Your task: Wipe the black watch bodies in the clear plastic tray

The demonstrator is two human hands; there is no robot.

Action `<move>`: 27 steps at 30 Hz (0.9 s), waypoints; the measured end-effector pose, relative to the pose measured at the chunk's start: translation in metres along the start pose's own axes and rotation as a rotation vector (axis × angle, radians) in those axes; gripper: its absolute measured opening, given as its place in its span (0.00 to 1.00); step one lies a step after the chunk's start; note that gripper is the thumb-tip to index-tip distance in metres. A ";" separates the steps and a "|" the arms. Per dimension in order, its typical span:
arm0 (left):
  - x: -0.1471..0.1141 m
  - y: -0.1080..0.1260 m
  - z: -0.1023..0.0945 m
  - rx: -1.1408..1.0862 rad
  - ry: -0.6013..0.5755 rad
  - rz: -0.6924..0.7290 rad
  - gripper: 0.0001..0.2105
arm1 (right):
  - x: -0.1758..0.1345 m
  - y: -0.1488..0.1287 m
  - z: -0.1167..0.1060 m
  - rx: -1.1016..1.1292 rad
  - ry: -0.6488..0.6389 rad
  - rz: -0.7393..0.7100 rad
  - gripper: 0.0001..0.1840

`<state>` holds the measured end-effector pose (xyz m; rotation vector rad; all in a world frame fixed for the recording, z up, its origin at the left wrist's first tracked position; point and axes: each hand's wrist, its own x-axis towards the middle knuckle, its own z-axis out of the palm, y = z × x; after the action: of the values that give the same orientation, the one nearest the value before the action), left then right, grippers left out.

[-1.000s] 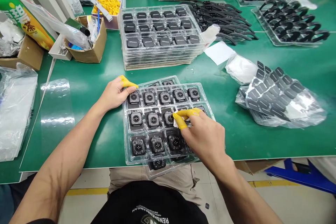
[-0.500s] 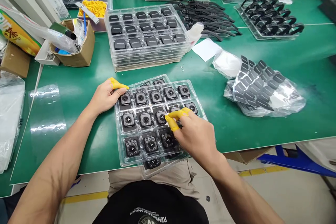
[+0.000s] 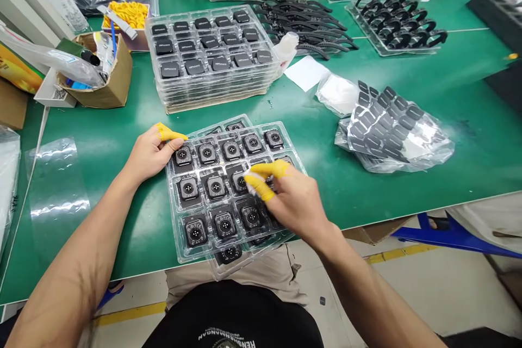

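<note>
A clear plastic tray (image 3: 174, 231) holds several black smartwatch bodies, their round sensor backs facing up. It lies askew over a second tray (image 3: 218, 271) with similar watches. My left hand (image 3: 151, 153), with yellow finger cots, pinches the upper left corner of the top tray. Over the middle row, my right hand (image 3: 294, 191) has thumb and forefinger, also in yellow cots, closed on a small white wipe (image 3: 250, 187). Its fingertips are at the third watch (image 3: 238, 180) of that row; whether the wipe touches it is unclear. The hand hides watches to its right.
Behind stands a stack of clear trays (image 3: 212, 87) with black square pieces. Black straps (image 3: 305, 27) and a tray of looped bands (image 3: 402, 22) lie farther back. At right is a plastic bag (image 3: 428, 147) with dark stickers; at left, a cardboard box (image 3: 118, 79) of tools.
The whole view has shifted, so the table's things appear farther left. My right hand stays over the same watch, slightly turned, with more of the white wipe showing. My left hand keeps its hold.
</note>
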<state>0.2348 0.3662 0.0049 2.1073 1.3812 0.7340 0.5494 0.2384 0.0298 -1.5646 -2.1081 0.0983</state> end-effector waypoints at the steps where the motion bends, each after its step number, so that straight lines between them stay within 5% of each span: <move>1: 0.000 0.000 0.000 0.000 0.002 0.000 0.18 | 0.001 -0.004 0.001 0.022 -0.028 -0.051 0.13; 8: 0.000 -0.001 0.001 -0.006 0.007 0.015 0.18 | 0.008 -0.013 -0.007 -0.264 -0.114 -0.109 0.14; 12: 0.000 -0.003 0.002 -0.019 0.016 0.020 0.18 | 0.008 -0.013 -0.006 -0.160 -0.081 -0.168 0.13; 22: -0.001 -0.001 0.002 -0.003 0.010 0.013 0.18 | 0.015 -0.011 -0.016 -0.194 -0.341 -0.084 0.12; 27: 0.000 -0.002 0.002 -0.014 0.012 0.029 0.20 | 0.014 -0.008 -0.016 -0.177 -0.336 -0.111 0.12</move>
<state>0.2346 0.3666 0.0026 2.1198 1.3507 0.7673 0.5465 0.2448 0.0516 -1.6184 -2.5204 0.1489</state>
